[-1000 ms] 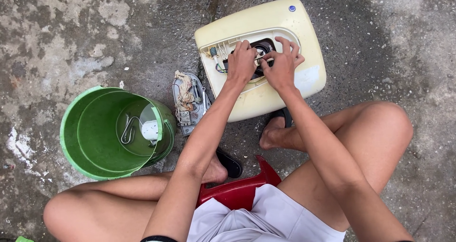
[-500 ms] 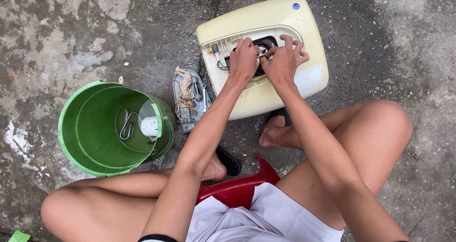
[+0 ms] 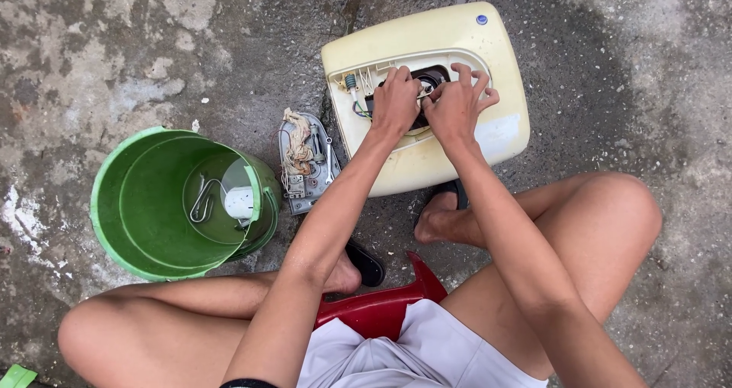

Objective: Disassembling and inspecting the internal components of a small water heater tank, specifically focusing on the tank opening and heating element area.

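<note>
A cream-coloured appliance casing lies flat on the concrete floor in front of me, its service opening exposed with coloured wires at the left side. My left hand and my right hand are both pressed into that opening over a dark round part. Fingers of both hands curl around something there, hidden by the hands themselves.
A grey cover plate with rags and wiring lies left of the casing. A green bucket holding a metal coil and a white part stands further left. I sit on a red stool, knees spread, feet in black sandals.
The view has shifted slightly; both hands stay in the opening, with the fingers of my right hand spread a little differently.
</note>
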